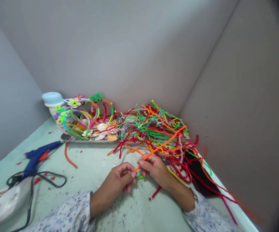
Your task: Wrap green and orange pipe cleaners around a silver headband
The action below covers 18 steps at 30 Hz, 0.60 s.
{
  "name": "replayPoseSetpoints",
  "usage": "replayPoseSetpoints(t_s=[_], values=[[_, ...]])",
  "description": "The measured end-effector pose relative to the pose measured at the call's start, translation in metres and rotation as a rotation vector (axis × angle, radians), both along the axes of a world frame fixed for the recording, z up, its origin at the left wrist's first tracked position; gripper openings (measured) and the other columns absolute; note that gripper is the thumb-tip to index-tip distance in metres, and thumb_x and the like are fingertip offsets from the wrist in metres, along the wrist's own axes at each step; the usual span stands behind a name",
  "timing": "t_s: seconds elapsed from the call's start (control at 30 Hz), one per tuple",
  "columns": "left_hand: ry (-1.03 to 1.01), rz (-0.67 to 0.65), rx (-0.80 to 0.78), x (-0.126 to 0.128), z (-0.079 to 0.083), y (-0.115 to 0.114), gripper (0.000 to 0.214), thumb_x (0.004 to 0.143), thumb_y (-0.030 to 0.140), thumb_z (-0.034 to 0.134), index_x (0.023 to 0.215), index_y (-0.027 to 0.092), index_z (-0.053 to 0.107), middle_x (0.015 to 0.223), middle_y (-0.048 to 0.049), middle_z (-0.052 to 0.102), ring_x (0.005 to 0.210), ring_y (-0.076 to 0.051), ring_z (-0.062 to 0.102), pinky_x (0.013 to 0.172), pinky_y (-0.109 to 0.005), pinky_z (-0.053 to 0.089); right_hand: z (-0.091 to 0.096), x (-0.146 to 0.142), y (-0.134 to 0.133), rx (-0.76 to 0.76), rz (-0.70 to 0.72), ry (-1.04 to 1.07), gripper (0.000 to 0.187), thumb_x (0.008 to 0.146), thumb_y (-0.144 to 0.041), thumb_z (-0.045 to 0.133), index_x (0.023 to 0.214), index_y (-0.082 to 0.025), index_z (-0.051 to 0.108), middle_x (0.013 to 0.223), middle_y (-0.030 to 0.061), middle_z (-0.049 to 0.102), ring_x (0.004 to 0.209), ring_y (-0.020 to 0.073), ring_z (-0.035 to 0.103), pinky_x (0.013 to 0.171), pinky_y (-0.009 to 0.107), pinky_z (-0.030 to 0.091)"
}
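My left hand [121, 176] and my right hand [155, 169] meet low in the middle of the pale green table [91, 161], fingers pinched together. My right hand grips the near end of a long orange pipe cleaner [162, 145] that runs up and right over the pile. A short green piece [141, 177] shows between the two hands, and my left fingertips pinch at it. A thin silver wire hoop [129, 153] lies just beyond my fingers.
A tangled pile of coloured pipe cleaners [163, 129] fills the back right corner. A metal tray [91, 138] holds decorated headbands and shells. A blue glue gun [39, 156] with a black cord lies at left. A pale blue-lidded container [52, 100] stands behind. Grey walls enclose the table.
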<state>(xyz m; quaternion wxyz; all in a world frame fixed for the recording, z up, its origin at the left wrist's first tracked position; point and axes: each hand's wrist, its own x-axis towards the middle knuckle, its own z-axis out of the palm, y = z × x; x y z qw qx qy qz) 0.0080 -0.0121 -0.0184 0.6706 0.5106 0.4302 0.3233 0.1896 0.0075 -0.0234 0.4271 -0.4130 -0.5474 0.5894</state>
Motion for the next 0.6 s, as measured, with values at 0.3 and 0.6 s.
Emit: replayPoseSetpoints(t_s=[0.3, 0.6], values=[[-0.037, -0.005, -0.009, -0.001, 0.004, -0.001, 0.021, 0.08, 0.033, 0.065, 0.079, 0.013, 0.065, 0.066, 0.0003, 0.06, 0.048, -0.007, 0.049, 0.048, -0.019, 0.036, 0.011, -0.002, -0.004, -0.002, 0.059, -0.079, 0.028, 0.081, -0.043, 0.065, 0.08, -0.016, 0.062, 0.058, -0.0044, 0.056, 0.051, 0.0102, 0.05, 0.052, 0.023, 0.038], [-0.114, 0.013, -0.027, -0.005, 0.003, 0.0, 0.018, 0.08, 0.022, 0.064, 0.094, 0.012, 0.07, 0.076, -0.0032, 0.064, 0.056, -0.008, 0.051, 0.052, -0.019, 0.036, 0.023, 0.001, -0.002, -0.042, 0.004, -0.26, 0.033, 0.086, -0.045, 0.055, 0.071, -0.016, 0.058, 0.054, -0.0034, 0.055, 0.047, 0.0096, 0.046, 0.049, 0.022, 0.035]])
